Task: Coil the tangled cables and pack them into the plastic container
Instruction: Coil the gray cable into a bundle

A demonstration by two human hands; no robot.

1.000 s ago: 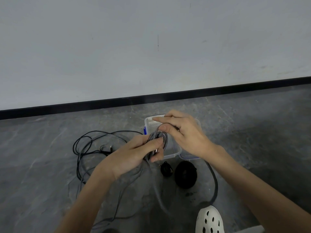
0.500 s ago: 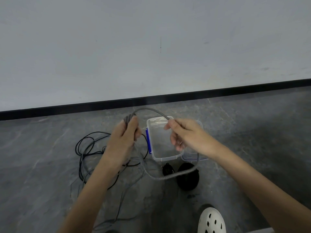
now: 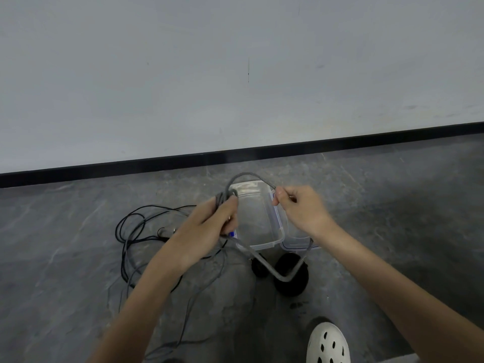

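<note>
A grey braided cable (image 3: 264, 263) runs between both hands above the floor. My left hand (image 3: 209, 229) is closed around a small bundle of its loops. My right hand (image 3: 301, 208) pinches the same cable where it arches over the clear plastic container (image 3: 262, 244). From my left hand the cable drops in a loose loop down in front of the container and back up toward my right wrist. The container stands open on the floor with nothing visible inside. Its lid (image 3: 296, 244) with blue clips lies beside it on the right.
A tangle of thin black cables (image 3: 136, 231) sprawls on the grey floor to the left. Two coiled black cables (image 3: 290, 279) lie just in front of the container. A white perforated shoe (image 3: 327, 344) is at the bottom right. A white wall with a black skirting rises behind.
My hands have come apart from a tight coil over the container, drawing out a length of grey cable. The left hand has since shifted right toward the container with the bundle.
</note>
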